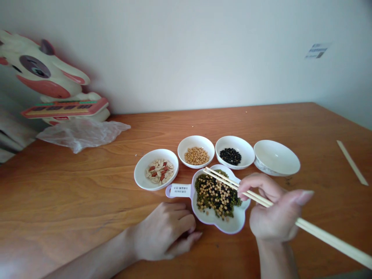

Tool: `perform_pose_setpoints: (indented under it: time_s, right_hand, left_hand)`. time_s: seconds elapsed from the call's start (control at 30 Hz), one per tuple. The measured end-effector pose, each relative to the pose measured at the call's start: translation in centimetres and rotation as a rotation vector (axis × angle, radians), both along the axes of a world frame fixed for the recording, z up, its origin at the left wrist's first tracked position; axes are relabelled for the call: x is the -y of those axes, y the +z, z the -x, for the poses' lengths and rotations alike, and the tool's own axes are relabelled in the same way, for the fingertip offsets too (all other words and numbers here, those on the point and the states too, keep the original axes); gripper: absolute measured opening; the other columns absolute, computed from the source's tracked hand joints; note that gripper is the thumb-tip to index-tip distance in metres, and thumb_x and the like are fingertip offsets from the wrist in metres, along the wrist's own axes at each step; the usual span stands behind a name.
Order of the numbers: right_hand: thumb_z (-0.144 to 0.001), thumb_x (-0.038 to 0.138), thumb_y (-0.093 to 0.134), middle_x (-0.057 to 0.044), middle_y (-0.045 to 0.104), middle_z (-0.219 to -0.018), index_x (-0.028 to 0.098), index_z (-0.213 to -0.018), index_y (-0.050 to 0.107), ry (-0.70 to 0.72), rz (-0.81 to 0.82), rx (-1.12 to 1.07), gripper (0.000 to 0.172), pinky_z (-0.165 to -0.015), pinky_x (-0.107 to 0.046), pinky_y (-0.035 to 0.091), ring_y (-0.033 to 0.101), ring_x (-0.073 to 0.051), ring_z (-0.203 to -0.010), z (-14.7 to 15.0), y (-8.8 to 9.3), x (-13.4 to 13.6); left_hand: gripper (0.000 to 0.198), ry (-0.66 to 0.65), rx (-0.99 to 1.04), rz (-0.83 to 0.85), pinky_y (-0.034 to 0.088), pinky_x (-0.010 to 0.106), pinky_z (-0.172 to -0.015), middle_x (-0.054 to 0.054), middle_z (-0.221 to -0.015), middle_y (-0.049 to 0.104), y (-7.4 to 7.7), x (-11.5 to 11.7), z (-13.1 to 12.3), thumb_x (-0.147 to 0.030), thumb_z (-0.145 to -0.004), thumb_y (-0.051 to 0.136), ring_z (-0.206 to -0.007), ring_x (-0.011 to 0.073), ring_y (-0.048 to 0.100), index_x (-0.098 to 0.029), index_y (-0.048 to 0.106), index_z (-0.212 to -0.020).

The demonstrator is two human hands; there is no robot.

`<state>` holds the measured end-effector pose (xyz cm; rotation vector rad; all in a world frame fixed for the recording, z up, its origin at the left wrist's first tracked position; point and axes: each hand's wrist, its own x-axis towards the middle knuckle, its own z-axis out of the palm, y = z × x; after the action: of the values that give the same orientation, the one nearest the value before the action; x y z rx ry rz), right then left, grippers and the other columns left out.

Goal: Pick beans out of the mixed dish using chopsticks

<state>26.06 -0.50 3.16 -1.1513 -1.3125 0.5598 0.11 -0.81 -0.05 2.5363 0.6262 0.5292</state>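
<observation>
My right hand (274, 211) is closed around a pair of wooden chopsticks (232, 184). Their tips reach over the far edge of a flower-shaped white dish (232, 226) holding mixed green, yellow and black beans (216, 195). My left hand (165, 230) rests on the table with its fingers curled, touching the dish's left side just below its labelled handle (178, 190). Behind the dish stand a bowl of peanuts (156, 169), a bowl of yellow soybeans (196, 151), a bowl of black beans (235, 152) and an empty bowl (276, 157).
A cartoon cow toy (49, 83) and a crumpled clear plastic bag (81, 133) sit at the table's back left by the wall. A paper chopstick sleeve (351, 162) lies at the right on the wooden table (72, 193).
</observation>
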Motion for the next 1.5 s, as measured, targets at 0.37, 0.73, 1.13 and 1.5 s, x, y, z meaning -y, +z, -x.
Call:
perform_pose_setpoints:
  time_s: [0.37,0.73,1.13,1.5]
  right_hand:
    - [-0.101,0.084,0.010,-0.007,0.063,-0.055,0.021,-0.064,0.068,-0.195,-0.005,-0.054,0.094,-0.052,-0.033,0.044,0.063,-0.021,-0.055,1.8,0.2,-1.5]
    - [-0.100,0.086,0.018,-0.005,0.059,-0.054,0.022,-0.064,0.067,-0.088,0.073,-0.143,0.089,-0.050,-0.031,0.040,0.056,-0.018,-0.054,0.7,1.1,0.0]
    - [-0.107,0.074,0.009,-0.004,0.059,-0.061,0.024,-0.072,0.067,0.239,0.156,0.097,0.085,-0.055,-0.033,0.040,0.054,-0.019,-0.058,-1.2,-1.7,0.1]
    - [-0.110,0.071,0.016,-0.001,0.054,-0.063,0.023,-0.076,0.066,0.281,0.162,0.074,0.077,-0.054,-0.032,0.037,0.052,-0.017,-0.058,-0.4,-1.4,0.0]
  left_hand:
    - [0.014,0.010,0.048,-0.035,0.043,0.032,-0.066,0.002,-0.081,0.068,-0.4,-0.1,-0.1,-0.027,-0.106,0.056,-0.073,0.0191,0.062,-0.022,0.056,-0.092]
    - [0.002,0.036,0.047,0.000,0.045,0.030,-0.067,0.001,-0.087,0.071,-0.4,0.2,0.1,-0.023,-0.104,0.059,-0.074,0.0176,0.065,-0.022,0.059,-0.105]
    - [0.010,0.010,-0.015,-0.020,0.047,0.032,-0.068,0.003,-0.089,0.072,-0.5,0.1,0.4,-0.025,-0.110,0.052,-0.075,0.0199,0.065,-0.021,0.061,-0.108]
    - [0.025,-0.002,-0.099,-0.087,0.043,0.035,-0.068,0.005,-0.085,0.069,0.0,0.1,0.3,-0.027,-0.114,0.041,-0.072,0.0210,0.060,-0.020,0.058,-0.098]
